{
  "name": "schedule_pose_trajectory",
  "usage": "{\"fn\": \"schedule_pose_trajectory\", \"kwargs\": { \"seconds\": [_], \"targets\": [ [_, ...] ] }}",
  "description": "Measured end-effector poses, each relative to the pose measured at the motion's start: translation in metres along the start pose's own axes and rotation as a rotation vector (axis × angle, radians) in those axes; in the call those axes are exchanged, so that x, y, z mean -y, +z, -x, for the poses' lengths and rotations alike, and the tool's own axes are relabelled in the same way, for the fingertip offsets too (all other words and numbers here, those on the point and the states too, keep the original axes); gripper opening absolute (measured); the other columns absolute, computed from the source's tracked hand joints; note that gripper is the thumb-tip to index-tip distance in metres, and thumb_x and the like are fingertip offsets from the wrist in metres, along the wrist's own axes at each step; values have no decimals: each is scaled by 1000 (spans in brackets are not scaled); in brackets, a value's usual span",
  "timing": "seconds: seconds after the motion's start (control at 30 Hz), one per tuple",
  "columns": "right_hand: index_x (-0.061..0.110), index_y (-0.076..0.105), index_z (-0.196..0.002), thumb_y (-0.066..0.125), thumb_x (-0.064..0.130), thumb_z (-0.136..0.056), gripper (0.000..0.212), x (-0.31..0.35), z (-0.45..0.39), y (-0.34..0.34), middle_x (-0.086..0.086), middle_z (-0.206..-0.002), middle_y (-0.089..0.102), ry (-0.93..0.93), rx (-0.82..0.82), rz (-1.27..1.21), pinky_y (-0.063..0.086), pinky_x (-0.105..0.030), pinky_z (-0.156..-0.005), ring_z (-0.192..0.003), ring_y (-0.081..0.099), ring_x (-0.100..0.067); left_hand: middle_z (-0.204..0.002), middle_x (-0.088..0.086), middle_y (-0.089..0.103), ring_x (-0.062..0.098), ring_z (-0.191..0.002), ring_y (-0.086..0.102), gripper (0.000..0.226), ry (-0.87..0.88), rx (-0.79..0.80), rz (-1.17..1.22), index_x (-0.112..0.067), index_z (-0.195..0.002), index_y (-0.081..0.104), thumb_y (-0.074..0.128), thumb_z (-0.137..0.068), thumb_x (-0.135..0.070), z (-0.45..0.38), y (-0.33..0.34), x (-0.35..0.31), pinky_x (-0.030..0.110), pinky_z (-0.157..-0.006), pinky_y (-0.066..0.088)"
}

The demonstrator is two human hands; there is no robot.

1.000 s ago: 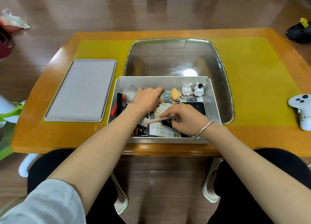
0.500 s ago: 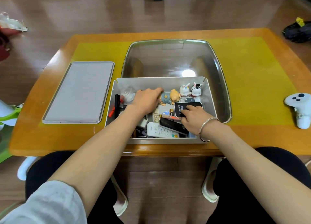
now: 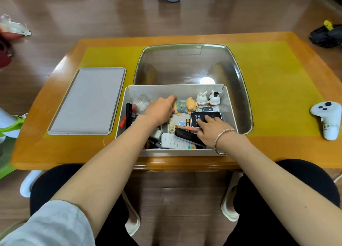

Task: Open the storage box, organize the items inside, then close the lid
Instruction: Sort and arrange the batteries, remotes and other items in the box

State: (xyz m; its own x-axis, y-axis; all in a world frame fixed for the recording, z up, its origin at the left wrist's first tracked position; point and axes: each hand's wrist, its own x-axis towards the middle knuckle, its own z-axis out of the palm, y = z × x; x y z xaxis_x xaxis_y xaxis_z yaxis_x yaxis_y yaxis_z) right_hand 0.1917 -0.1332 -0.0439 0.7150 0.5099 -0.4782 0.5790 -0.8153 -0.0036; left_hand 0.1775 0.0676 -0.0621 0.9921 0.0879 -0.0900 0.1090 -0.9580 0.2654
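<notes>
While sorting is underway in the storage box (image 3: 174,90), the left hand (image 3: 160,110) is resting on the pig figurine (image 3: 186,107); grip indiscernible. The right hand (image 3: 211,129), fingers extended, is pressing the black Wi-Fi device (image 3: 199,117) beside it, probably to align it.

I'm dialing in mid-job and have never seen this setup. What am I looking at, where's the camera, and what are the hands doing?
No machine here: a person's bare hands, filmed by a camera worn on the head, looking down. An open white storage box sits on an orange table; its grey lid lies to the left. The left hand rests by a pig figurine, grip unclear. The right hand touches a black Wi-Fi device with straight fingers. A white controller lies far right.
</notes>
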Motion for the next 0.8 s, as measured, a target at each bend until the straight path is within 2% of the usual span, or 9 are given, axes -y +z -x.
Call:
{"fn": "schedule_pose_trajectory", "kwargs": {
  "seconds": [0.07,0.17,0.3,0.5,0.6,0.7,0.8],
  "targets": [
    [21,34,-142,27,39,-98,48,-6,0,-4,-8,-146,33,-25,-14,-40,37,-46,-103,-131,33,-31,-121,18,61,35,-108,58,44,-1,-14,39,-15,-140,39,50,-97,-20,8,-3,-1,44,-86,49],
    [22,44,-137,39,41,-97,45,-11,2,-6,-7,-138,44,-92,-120,-102,41,-44,-100,-125,41,-30,-129,15,56,33,-115,54,44,13,-64,86,-14,-139,42,53,-96,-20,23,-6,-4,41,-92,46],
    [26,64,-115,50,36,-93,28,-4,0,-7,-1,-115,62,-182,-232,-62,45,-41,-92,-107,53,-24,-132,6,54,24,-120,50,36,12,-130,172,-17,-133,51,53,-97,-23,45,-14,-6,38,-97,43],
    [23,68,-95,57,30,-90,14,6,-12,-14,0,-92,67,-216,-233,-95,45,-33,-82,-92,58,-22,-126,1,60,20,-123,46,27,-37,-292,249,-18,-123,60,54,-96,-20,85,-28,-1,41,-106,36],
    [21,70,-99,58,29,-90,17,11,-16,-20,-3,-90,69,-281,-304,-245,50,-36,-79,-85,60,-22,-126,-1,60,20,-124,43,26,-95,-384,219,-20,-120,62,55,-95,-19,100,-31,8,38,-104,32],
    [19,69,-109,59,28,-90,23,11,-22,-28,-7,-97,66,-284,-401,-257,49,-38,-81,-92,59,-25,-131,0,56,22,-126,38,28,-182,-490,183,-19,-121,61,55,-94,-17,113,-26,17,38,-103,28],
    [16,67,-111,64,36,-86,32,9,-27,-30,-6,-102,63,-264,-448,-283,44,-36,-90,-99,56,-23,-136,3,50,22,-129,35,31,-267,-583,203,-16,-124,58,54,-93,-13,125,-17,24,38,-105,29]
  ]
}}
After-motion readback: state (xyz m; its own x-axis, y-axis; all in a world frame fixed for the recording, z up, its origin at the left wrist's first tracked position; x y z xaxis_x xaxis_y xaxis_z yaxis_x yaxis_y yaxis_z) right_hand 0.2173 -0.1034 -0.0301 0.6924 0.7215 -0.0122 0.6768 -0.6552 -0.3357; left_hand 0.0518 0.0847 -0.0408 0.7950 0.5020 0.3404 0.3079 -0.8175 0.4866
